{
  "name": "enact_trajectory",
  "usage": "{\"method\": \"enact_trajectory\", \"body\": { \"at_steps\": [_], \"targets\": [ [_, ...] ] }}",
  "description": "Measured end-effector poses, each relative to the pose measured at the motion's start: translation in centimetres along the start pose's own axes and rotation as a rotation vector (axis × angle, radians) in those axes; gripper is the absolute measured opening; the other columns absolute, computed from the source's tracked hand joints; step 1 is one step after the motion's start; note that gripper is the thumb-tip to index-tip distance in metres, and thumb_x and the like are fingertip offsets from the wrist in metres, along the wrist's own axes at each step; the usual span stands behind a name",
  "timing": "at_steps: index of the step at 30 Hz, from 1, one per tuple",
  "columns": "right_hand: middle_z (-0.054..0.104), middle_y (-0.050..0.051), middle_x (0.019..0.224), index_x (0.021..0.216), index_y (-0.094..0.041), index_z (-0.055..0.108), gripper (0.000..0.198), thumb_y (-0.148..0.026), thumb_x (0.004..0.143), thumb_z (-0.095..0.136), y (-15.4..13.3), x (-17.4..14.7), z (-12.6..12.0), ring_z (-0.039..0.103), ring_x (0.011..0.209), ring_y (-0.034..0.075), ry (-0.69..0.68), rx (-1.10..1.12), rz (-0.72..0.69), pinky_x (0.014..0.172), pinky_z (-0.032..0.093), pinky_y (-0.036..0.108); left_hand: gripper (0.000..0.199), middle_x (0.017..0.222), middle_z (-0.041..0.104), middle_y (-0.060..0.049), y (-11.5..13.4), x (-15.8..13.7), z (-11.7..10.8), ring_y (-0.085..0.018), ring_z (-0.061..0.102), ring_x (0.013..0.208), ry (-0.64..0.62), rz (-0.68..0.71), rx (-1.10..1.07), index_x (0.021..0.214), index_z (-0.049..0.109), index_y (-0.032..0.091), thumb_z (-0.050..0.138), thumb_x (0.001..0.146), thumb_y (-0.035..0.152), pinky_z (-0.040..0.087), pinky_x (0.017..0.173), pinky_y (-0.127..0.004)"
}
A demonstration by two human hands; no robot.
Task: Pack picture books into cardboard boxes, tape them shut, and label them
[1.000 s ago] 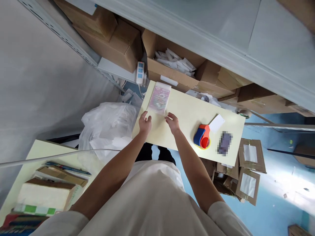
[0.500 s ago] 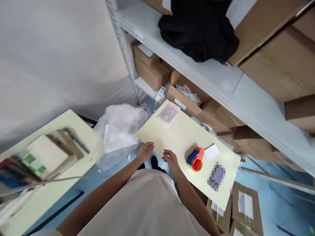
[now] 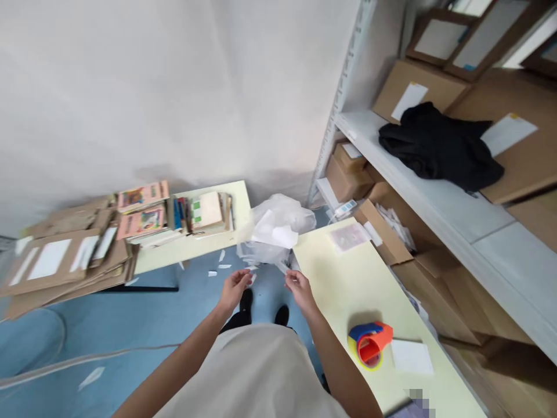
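My left hand (image 3: pixel 237 288) is above the floor with its thumb and fingers pinched together. A small white scrap (image 3: pixel 253 279) shows at its fingertips; I cannot tell whether it is held or lies on the floor behind. My right hand (image 3: pixel 299 290), also in a pinch, is beside the left edge of the pale yellow table (image 3: pixel 331 284). At its fingertips shows a thin whitish strip (image 3: pixel 282 267), whose hold is unclear. Just beyond both hands stands a translucent plastic bag (image 3: pixel 296 212) with white paper in it.
On the right table are a red and blue tape dispenser (image 3: pixel 369 342), a white card (image 3: pixel 412 356) and a flat pinkish packet (image 3: pixel 348 237). Books (image 3: pixel 206 210) and flattened cardboard (image 3: pixel 52 255) cover the left table. Shelves (image 3: pixel 418 186) with boxes rise at right. Paper scraps lie on the floor.
The view has swung left, bringing more of the left table and floor into sight. My hands are now a little farther apart, fingers pinched, with whitish bits at their tips.
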State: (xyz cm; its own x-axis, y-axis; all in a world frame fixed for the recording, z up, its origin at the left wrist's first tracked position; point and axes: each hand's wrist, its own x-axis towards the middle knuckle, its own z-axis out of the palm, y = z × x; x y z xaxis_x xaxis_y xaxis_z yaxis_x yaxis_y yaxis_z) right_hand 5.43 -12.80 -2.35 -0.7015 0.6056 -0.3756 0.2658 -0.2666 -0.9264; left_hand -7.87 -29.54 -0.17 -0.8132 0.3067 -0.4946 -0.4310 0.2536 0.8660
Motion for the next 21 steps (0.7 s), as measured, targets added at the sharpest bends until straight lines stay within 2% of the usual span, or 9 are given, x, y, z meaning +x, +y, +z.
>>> {"method": "enact_trajectory", "body": {
  "at_steps": [4,8,11,14,21],
  "targets": [
    [0.069,0.007,0.091,0.094,-0.019,0.067,0.046,-0.056,0.067,0.068,-0.3,0.8,4.1,0.065,0.070,0.019,-0.173,-0.076,-0.030,0.070,0.052,0.034,0.051,0.081,0.070,-0.006,-0.2,-0.6,-4.4,-0.016,0.064,0.067,0.219,0.053,-0.148,0.086,0.065,0.016,0.074,0.054,0.054,0.046,0.064,-0.028],
    [0.069,0.007,0.088,0.091,-0.018,0.068,0.043,-0.053,0.067,0.069,-0.8,2.3,9.6,0.064,0.069,0.018,-0.284,-0.179,-0.089,0.069,0.051,0.033,0.043,0.078,0.070,-0.006,-0.6,-1.1,-9.4,-0.015,0.063,0.065,0.327,0.130,-0.239,0.085,0.065,0.016,0.072,0.059,0.049,0.047,0.063,-0.028],
    [0.069,0.006,0.085,0.091,-0.018,0.067,0.039,-0.050,0.069,0.067,-0.7,2.8,15.3,0.063,0.069,0.018,-0.403,-0.243,-0.155,0.069,0.051,0.033,0.040,0.079,0.070,-0.006,-1.1,-1.5,-14.3,-0.015,0.062,0.064,0.388,0.149,-0.282,0.085,0.066,0.016,0.069,0.062,0.049,0.046,0.063,-0.028],
    [0.068,0.005,0.084,0.093,-0.017,0.067,0.037,-0.046,0.070,0.066,0.0,2.1,21.5,0.062,0.069,0.017,-0.519,-0.307,-0.199,0.070,0.051,0.032,0.041,0.079,0.069,-0.006,-2.1,-1.8,-19.8,-0.014,0.061,0.064,0.459,0.112,-0.328,0.084,0.066,0.016,0.068,0.061,0.050,0.045,0.062,-0.027],
    [0.067,0.004,0.084,0.093,-0.019,0.068,0.030,-0.040,0.072,0.065,2.4,-1.3,34.8,0.061,0.070,0.016,-0.742,-0.431,-0.185,0.072,0.050,0.033,0.047,0.082,0.068,-0.006,-4.4,-2.5,-32.7,-0.014,0.061,0.067,0.595,0.017,-0.421,0.084,0.063,0.016,0.070,0.055,0.053,0.043,0.063,-0.027]
  ]
}}
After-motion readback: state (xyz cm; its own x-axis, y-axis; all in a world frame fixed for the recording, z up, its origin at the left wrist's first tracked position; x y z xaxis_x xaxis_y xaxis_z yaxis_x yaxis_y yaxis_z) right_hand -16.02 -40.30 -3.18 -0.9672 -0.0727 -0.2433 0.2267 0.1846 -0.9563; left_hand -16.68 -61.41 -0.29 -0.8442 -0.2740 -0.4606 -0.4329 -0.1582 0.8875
